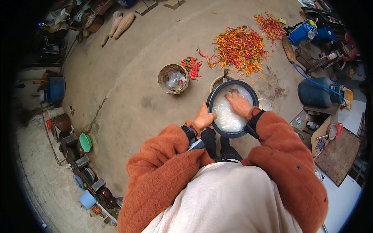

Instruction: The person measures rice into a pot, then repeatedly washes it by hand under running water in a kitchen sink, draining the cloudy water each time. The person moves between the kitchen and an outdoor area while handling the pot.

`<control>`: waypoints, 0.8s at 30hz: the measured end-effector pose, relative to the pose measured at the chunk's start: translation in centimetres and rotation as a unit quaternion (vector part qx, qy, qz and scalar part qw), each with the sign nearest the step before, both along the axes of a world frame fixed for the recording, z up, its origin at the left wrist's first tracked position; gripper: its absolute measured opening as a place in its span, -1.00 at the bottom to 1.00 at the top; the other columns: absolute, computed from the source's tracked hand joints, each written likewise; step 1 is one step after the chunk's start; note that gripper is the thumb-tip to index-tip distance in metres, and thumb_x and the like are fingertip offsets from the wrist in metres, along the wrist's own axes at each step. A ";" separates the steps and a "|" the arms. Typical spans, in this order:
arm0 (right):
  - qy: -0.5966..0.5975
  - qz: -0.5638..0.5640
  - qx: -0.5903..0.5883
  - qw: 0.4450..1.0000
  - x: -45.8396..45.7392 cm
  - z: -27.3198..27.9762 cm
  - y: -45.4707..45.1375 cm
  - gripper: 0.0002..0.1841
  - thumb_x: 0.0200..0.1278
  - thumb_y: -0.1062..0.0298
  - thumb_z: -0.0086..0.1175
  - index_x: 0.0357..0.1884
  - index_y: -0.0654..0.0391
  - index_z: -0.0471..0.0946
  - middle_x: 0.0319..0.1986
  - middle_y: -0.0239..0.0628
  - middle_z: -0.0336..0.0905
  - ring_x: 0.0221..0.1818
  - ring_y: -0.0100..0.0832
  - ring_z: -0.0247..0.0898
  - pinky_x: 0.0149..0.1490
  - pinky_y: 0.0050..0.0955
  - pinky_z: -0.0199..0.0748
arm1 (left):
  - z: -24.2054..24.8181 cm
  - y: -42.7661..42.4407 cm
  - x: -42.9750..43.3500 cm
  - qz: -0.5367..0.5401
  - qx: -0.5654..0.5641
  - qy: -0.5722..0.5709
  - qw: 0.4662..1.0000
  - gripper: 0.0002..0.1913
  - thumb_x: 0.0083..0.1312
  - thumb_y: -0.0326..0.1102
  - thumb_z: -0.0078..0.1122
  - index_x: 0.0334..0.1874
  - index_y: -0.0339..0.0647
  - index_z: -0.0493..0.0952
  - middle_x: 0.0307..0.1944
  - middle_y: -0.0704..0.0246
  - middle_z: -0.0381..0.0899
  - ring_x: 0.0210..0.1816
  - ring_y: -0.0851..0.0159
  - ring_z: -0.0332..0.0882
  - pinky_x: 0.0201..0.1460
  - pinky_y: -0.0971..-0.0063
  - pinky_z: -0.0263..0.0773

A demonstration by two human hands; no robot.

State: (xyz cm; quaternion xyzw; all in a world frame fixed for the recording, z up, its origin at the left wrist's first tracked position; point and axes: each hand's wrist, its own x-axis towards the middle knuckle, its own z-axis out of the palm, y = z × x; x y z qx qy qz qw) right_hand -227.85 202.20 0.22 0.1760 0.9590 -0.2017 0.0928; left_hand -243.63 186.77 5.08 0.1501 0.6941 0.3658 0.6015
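A round dark inner pot is held up in front of me, with cloudy whitish water and pale grains, probably rice, in it. Its dark rim is gripped on the left by my left hand, thumb on the edge. My right hand is inside the pot with its fingertips in the water; whether it holds any grains cannot be told. Partly hidden beneath the pot stands a pale bucket with a wooden piece at its edge. A white bowl or small bucket shows at the pot's right.
A bucket with plastic bags stands left of the pot. Red peppers lie beside it, and a large heap of red and yellow chillies lies ahead. A gas cylinder is at right, long squashes at upper left.
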 end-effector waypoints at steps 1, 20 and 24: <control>-0.058 -0.011 -0.018 0.998 0.8 0.1 -0.2 -0.35 -0.05 0.27 0.24 0.16 0.12 0.30 0.03 0.03 0.29 -0.19 0.13 0.45 -0.08 -0.05 0.47 | 0.0 0.3 -0.1 0.005 -0.006 -0.005 1.000 -0.51 -0.01 -0.51 0.11 -0.03 -0.44 0.16 -0.31 0.10 0.41 -0.50 0.16 0.56 -0.65 0.34 0.59; 0.126 0.108 0.056 0.984 -4.7 -1.2 -0.3 -0.65 0.15 0.27 0.03 0.00 0.09 0.46 -0.11 -0.09 0.48 -0.14 0.00 0.44 -0.21 -0.07 0.47 | 0.4 0.5 -0.5 -0.013 -0.020 -0.012 1.000 -0.50 -0.02 -0.48 0.09 -0.01 -0.39 0.17 -0.35 0.15 0.41 -0.47 0.19 0.54 -0.62 0.33 0.59; -0.055 0.001 0.015 0.998 -1.4 -0.6 0.3 -0.48 0.03 0.41 0.06 0.13 0.09 0.35 0.05 0.05 0.33 -0.09 0.04 0.40 -0.14 -0.05 0.47 | 0.4 0.6 -0.7 -0.001 -0.024 -0.018 1.000 -0.50 -0.01 -0.48 0.08 0.01 -0.42 0.16 -0.31 0.11 0.41 -0.44 0.17 0.55 -0.62 0.34 0.59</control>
